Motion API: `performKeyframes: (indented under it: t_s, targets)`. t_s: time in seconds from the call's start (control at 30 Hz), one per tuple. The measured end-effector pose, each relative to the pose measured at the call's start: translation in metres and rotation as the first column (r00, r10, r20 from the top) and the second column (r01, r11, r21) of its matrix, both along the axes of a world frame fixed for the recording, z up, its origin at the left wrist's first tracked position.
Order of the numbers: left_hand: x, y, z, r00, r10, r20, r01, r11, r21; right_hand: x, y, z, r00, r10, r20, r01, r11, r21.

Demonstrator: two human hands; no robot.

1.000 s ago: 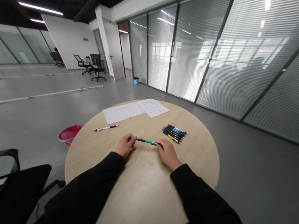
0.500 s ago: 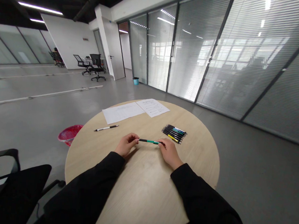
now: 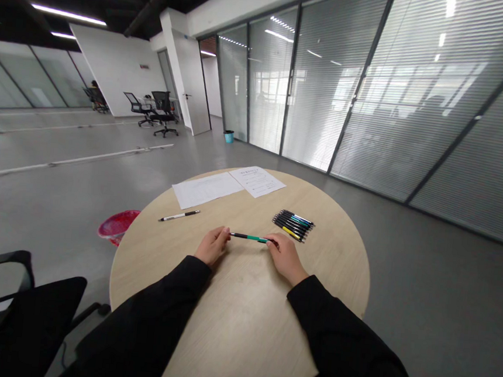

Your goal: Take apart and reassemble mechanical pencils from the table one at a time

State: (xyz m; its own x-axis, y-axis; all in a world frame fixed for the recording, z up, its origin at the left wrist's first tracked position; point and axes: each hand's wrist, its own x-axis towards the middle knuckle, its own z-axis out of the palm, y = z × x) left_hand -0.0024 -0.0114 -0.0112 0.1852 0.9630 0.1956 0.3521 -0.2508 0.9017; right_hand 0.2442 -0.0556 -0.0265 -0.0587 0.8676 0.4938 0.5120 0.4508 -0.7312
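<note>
A green and black pen [image 3: 253, 238] is held level above the table, between my two hands. My right hand [image 3: 287, 257] is closed around its rear end, with thumb and fingers pinching it. At the other end, the fingers of my left hand [image 3: 212, 246] are pressed together at the pen's tip, partly covering it. To the right, several pens [image 3: 293, 224] lie side by side in a row, mostly black, one with a yellow barrel. A white and black pen [image 3: 179, 216] lies alone on the left of the table.
Two printed paper sheets [image 3: 207, 189] lie at the far side of the round wooden table [image 3: 239, 328]. A pink-lined bin [image 3: 118, 225] stands on the floor at the left, with a black chair [image 3: 24, 315] nearer me. Glass partitions with blinds run behind.
My left hand has shifted slightly left and its fingers have drawn closer together at the pen's tip. The right hand keeps its grip in nearly the same place.
</note>
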Motion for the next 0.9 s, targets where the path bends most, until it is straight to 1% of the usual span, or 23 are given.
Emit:
performKeyframes:
  t_s: [0.13, 0.23, 0.4, 0.63, 0.73, 0.8, 0.9]
  targets:
    - [0.000, -0.003, 0.005, 0.992, 0.010, -0.126, -0.009, 1.000, 0.012, -0.001, -0.002, 0.001, 1.000, 0.005, 0.006, -0.005, 1.000, 0.001]
    - [0.002, -0.006, 0.009, 0.990, -0.005, -0.141, 0.009, 1.000, 0.022, -0.001, -0.002, 0.002, 1.000, 0.011, 0.008, -0.011, 1.000, -0.006]
    - [0.003, -0.008, 0.011, 0.995, -0.063, -0.078, 0.065, 0.998, 0.013, -0.001, -0.002, 0.003, 1.000, 0.000, 0.014, 0.000, 1.000, -0.019]
    - [0.002, -0.004, 0.004, 0.989, -0.131, 0.071, 0.130, 0.991, 0.023, -0.001, -0.002, 0.004, 1.000, -0.009, 0.007, 0.010, 1.000, -0.026]
    - [0.002, -0.005, 0.005, 0.984, -0.150, 0.098, 0.148, 0.989, 0.030, -0.001, -0.003, 0.004, 1.000, -0.005, 0.002, 0.005, 1.000, -0.018]
    - [0.003, -0.006, 0.007, 0.990, -0.128, 0.058, 0.125, 0.991, 0.043, -0.001, -0.003, 0.004, 1.000, 0.002, -0.001, -0.002, 1.000, -0.014]
    - [0.004, -0.008, 0.010, 0.998, -0.039, -0.055, 0.043, 0.997, 0.057, -0.002, -0.003, 0.004, 1.000, 0.004, -0.001, -0.004, 1.000, -0.013]
